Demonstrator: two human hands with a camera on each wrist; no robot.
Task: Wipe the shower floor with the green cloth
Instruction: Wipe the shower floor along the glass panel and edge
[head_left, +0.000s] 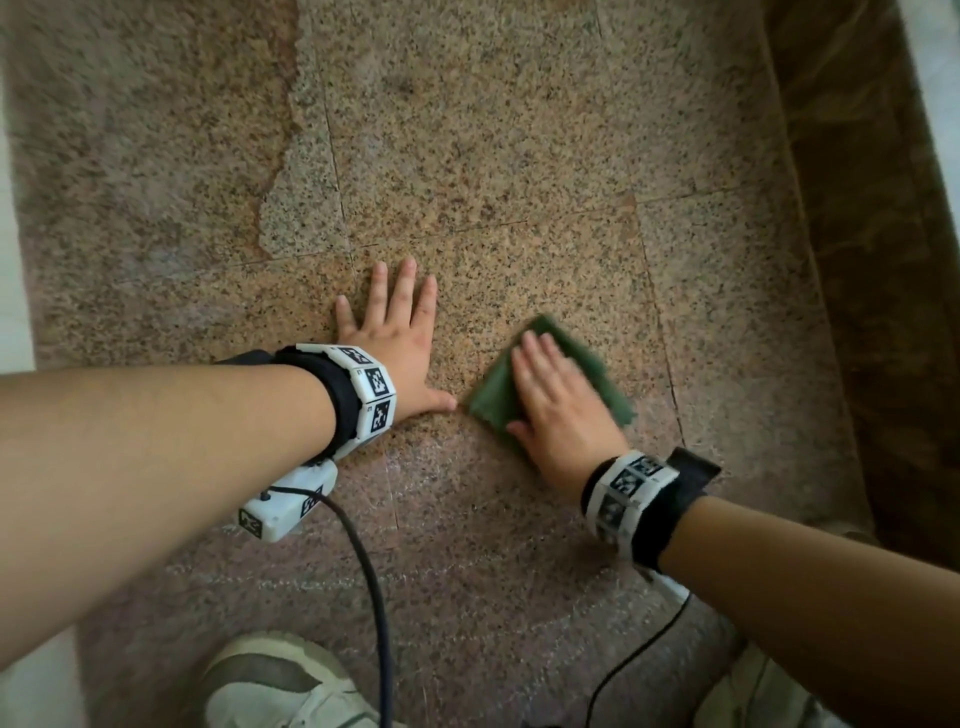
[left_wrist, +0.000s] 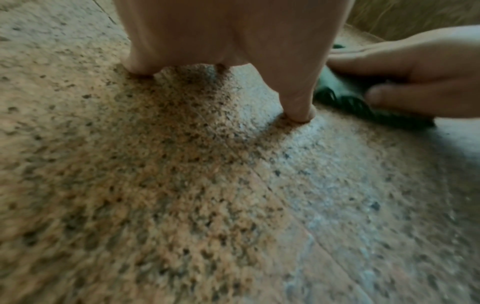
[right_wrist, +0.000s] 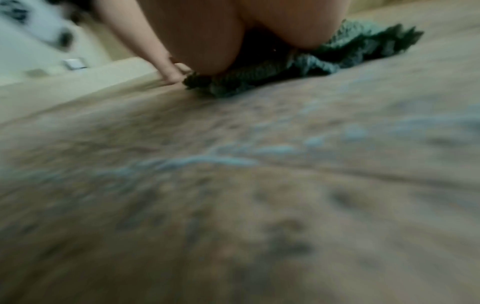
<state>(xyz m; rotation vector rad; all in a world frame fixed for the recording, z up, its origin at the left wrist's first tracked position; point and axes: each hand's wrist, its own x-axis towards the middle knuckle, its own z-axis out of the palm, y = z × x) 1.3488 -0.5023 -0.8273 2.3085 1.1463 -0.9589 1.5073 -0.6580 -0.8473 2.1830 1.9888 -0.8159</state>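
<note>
The green cloth (head_left: 587, 364) lies flat on the speckled granite shower floor (head_left: 467, 156), blurred by motion. My right hand (head_left: 556, 400) lies flat on top of it, fingers straight, pressing it down; the right wrist view shows the palm over the cloth (right_wrist: 337, 53). My left hand (head_left: 400, 338) rests flat on the floor just left of the cloth, fingers spread, its thumb tip almost touching the cloth's corner. In the left wrist view the left hand (left_wrist: 233, 41) bears on the floor, with the cloth (left_wrist: 350, 102) under the right hand (left_wrist: 415, 67) at the right.
A dark brown stone wall (head_left: 872, 260) rises along the right side. A pale edge (head_left: 15, 260) runs along the left. My shoes (head_left: 280, 680) stand at the bottom, and a black cable (head_left: 374, 597) hangs from the left wrist unit. Floor near me looks wet, with pale streaks (right_wrist: 207, 160).
</note>
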